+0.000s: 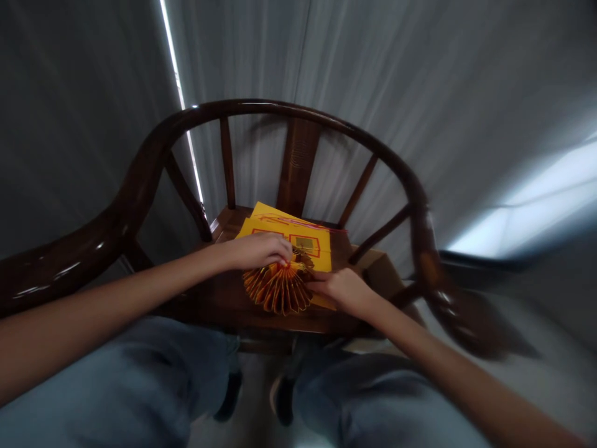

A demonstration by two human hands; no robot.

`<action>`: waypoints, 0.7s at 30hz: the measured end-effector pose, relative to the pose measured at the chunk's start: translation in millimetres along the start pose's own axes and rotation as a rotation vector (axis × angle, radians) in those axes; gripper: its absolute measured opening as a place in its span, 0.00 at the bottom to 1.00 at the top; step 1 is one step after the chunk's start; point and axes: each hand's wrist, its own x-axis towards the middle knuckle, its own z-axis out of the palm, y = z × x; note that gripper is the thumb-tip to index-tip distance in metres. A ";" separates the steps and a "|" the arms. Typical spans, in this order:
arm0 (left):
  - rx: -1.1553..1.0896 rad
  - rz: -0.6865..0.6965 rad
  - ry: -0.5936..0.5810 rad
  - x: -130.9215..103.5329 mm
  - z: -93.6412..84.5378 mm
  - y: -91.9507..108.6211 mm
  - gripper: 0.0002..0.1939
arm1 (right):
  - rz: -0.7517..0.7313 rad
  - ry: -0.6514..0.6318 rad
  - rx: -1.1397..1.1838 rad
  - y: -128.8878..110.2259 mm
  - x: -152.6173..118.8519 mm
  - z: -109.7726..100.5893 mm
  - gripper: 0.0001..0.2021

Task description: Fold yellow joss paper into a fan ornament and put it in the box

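Observation:
A pleated yellow and red paper fan [278,291], its folds spread out in a round shape, stands over the wooden chair seat [214,298]. With curled fingers my left hand [267,250] pinches the fan near its red centre. My right hand [342,289] grips the right edge of the folds, fingers pointing left. Behind the fan lie yellow paper sheets [247,228] printed with red frames and a gold patch. Thin red and pink strings [298,221] rest across the top sheet. The fingertips of both hands are partly hidden by the folds.
A dark curved armrest [265,107] with spindles surrounds the seat. Behind the chair is a grey panelled wall [261,43]. A cardboard box [380,270] stands to the right, beyond the chair. My legs [186,367] are in front of the seat.

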 end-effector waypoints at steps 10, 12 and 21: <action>-0.093 -0.022 0.018 -1.7 1.7 -5.4 0.12 | -0.154 0.038 -0.043 8.0 -0.1 10.8 0.11; -0.114 -0.017 0.024 -0.9 2.5 -5.8 0.11 | -0.163 0.045 -0.018 9.5 -3.4 13.4 0.13; -0.118 0.012 0.018 2.1 6.3 -4.2 0.12 | -0.240 -0.021 -0.084 -1.6 -11.1 12.1 0.10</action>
